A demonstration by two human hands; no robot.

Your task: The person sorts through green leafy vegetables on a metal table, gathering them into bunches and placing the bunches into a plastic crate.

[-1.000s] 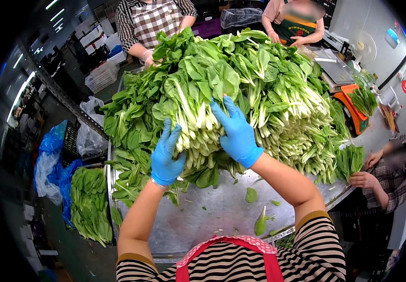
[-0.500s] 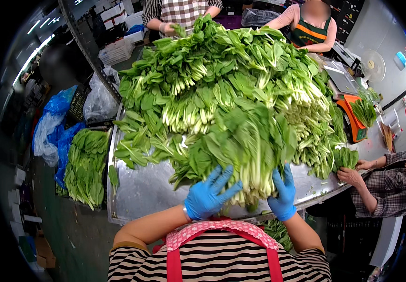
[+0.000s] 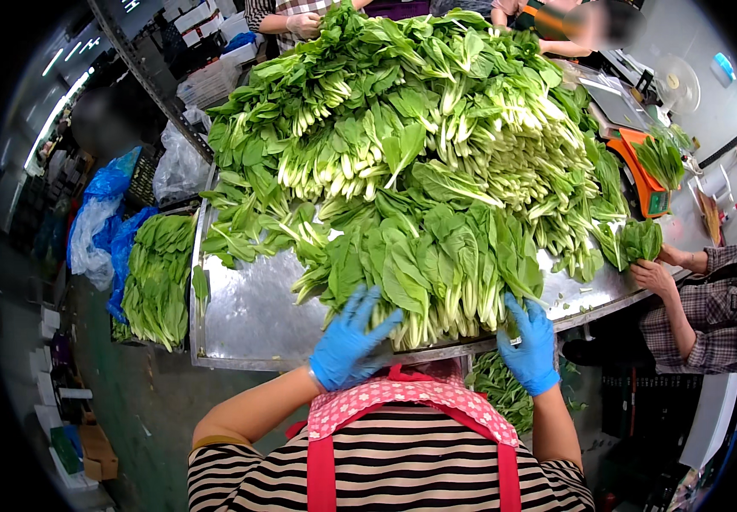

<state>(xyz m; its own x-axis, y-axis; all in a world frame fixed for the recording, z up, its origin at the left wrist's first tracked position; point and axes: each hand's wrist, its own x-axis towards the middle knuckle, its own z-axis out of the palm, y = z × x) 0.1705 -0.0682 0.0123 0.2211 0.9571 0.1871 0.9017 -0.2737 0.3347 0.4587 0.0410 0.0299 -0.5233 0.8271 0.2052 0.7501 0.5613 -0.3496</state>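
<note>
A row of leafy greens (image 3: 432, 264) with pale stems, resembling young bok choy, lies at the near edge of the metal table (image 3: 253, 316), stem ends toward me. My left hand (image 3: 353, 341), in a blue glove, rests against the row's left side with fingers spread. On the other side my right hand (image 3: 529, 346), gloved in blue too, touches the stems and outer leaves with its fingers stretched out. Neither hand is closed round anything. Behind the row rises a big heap of the same greens (image 3: 436, 119), many with stems facing me.
A crate of greens (image 3: 162, 277) stands left of the table beside blue plastic bags (image 3: 99, 205). More greens (image 3: 509, 392) lie below the table edge. At right, a co-worker's hands (image 3: 658, 271) hold a small bunch near an orange scale (image 3: 641, 175). Other people stand across the table.
The greens between my hands, blurred and bunched higher before, now lie spread in a wider row at the table edge. My hands have moved apart. The whole view has shifted slightly.
</note>
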